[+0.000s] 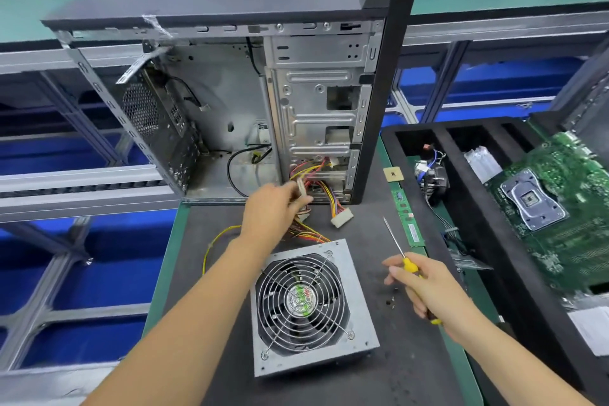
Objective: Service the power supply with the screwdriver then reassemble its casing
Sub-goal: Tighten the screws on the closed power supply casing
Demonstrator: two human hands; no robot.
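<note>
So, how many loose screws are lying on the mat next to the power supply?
2 can be made out, though they are tiny: one screw and a second screw just below it, between the power supply and the right hand. More may be hidden under that hand.

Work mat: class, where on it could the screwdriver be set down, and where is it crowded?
Bare mat lies left of the power supply, beyond the left forearm. Also near its front edge. Crowded: wires behind the supply, and loose screws beside the right hand.

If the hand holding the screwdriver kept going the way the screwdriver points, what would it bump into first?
Probably the white plug lying on the mat. The right hand aims the screwdriver up and left toward it, and behind it stands the computer case. Depth is hard to judge.
</note>
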